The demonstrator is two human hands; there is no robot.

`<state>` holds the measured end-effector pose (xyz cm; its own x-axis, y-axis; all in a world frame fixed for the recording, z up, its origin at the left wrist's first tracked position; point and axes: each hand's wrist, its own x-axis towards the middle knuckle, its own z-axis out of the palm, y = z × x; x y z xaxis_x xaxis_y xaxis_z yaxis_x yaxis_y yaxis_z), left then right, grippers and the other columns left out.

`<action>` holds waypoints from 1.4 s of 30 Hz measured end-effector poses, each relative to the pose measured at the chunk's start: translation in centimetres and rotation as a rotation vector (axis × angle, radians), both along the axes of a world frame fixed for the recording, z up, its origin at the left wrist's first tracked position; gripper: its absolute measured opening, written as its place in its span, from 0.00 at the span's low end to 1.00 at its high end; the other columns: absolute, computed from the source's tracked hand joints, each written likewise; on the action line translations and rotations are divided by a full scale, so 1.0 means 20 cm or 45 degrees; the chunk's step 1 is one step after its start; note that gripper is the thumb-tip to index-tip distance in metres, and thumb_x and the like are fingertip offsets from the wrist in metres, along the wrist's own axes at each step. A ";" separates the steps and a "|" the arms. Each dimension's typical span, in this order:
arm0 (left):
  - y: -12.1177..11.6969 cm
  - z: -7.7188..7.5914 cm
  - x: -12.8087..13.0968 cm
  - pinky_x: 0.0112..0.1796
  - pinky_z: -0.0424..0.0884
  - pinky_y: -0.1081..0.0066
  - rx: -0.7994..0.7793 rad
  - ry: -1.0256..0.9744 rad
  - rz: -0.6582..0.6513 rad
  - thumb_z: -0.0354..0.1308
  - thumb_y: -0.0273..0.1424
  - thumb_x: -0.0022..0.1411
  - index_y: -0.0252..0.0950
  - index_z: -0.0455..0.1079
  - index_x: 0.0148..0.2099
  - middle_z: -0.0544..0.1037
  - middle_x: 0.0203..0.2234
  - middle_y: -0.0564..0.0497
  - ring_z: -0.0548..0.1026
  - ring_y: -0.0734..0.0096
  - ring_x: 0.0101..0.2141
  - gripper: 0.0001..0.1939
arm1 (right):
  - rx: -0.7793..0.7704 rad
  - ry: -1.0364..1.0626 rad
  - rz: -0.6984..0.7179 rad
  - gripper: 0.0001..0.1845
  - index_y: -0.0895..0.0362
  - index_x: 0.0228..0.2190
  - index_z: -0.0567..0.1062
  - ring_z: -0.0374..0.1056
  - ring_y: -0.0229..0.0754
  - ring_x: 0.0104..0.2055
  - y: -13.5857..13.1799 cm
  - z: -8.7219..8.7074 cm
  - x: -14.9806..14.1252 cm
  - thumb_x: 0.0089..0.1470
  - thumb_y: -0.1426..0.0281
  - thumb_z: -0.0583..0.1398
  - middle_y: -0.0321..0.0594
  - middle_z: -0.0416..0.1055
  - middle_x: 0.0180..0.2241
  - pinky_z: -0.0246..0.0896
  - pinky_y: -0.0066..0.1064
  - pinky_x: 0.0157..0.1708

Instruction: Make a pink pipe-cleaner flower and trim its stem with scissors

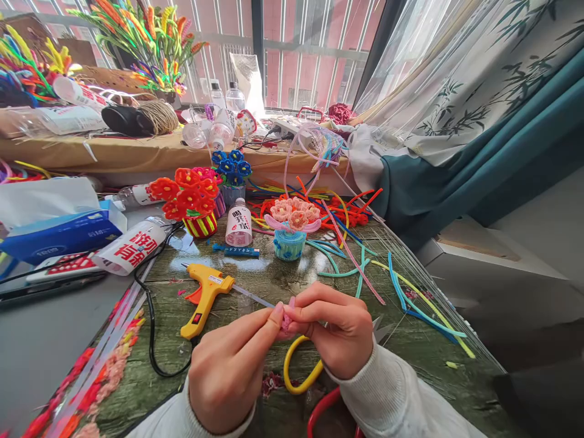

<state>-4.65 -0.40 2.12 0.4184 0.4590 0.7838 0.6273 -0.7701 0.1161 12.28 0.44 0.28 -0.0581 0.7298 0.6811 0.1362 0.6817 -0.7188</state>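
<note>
Left hand [232, 368], bare, grey-cuffed: grip pinching a small fuzzy pink piece [287, 322] between thumb and forefinger. Right hand [337, 325], likewise cuffed: grip pinching the same piece from the other side. Piece: held above the dark green wood-patterned worktop [155, 340], between both hands.

Beneath and beside the hands: one pair of scissors with a yellow-and-red looped handle [292, 383], partly hidden.

Left of the piece: one yellow glue gun with orange trigger [207, 295], lying flat, translucent stick in its rear.

Beyond: one light-blue pot of pink fuzzy flowers [290, 243]; one small labelled clear plastic bottle [238, 224], upright; one yellow-and-red striped pot of red flowers [199, 224].
</note>
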 end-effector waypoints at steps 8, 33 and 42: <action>-0.01 -0.01 0.03 0.34 0.77 0.78 -0.134 -0.286 0.039 0.58 0.25 0.61 0.34 0.74 0.40 0.83 0.34 0.47 0.81 0.71 0.30 0.06 | -0.257 0.147 0.172 0.11 0.53 0.38 0.82 0.71 0.39 0.31 0.04 0.02 0.04 0.50 0.65 0.67 0.41 0.76 0.30 0.68 0.30 0.31; -0.01 0.01 0.01 0.30 0.72 0.73 -0.555 -0.614 -0.227 0.64 0.26 0.56 0.40 0.70 0.49 0.76 0.31 0.53 0.73 0.74 0.26 0.17 | -0.356 0.142 0.394 0.18 0.54 0.44 0.79 0.67 0.41 0.31 0.03 0.01 0.01 0.59 0.58 0.58 0.44 0.73 0.32 0.62 0.32 0.31; -0.02 0.03 0.01 0.30 0.70 0.75 -0.467 -0.598 -0.187 0.64 0.24 0.55 0.38 0.71 0.40 0.76 0.31 0.54 0.72 0.77 0.26 0.10 | -0.534 0.295 0.705 0.27 0.55 0.49 0.75 0.69 0.49 0.46 0.02 0.03 0.00 0.51 0.55 0.64 0.48 0.73 0.42 0.63 0.40 0.48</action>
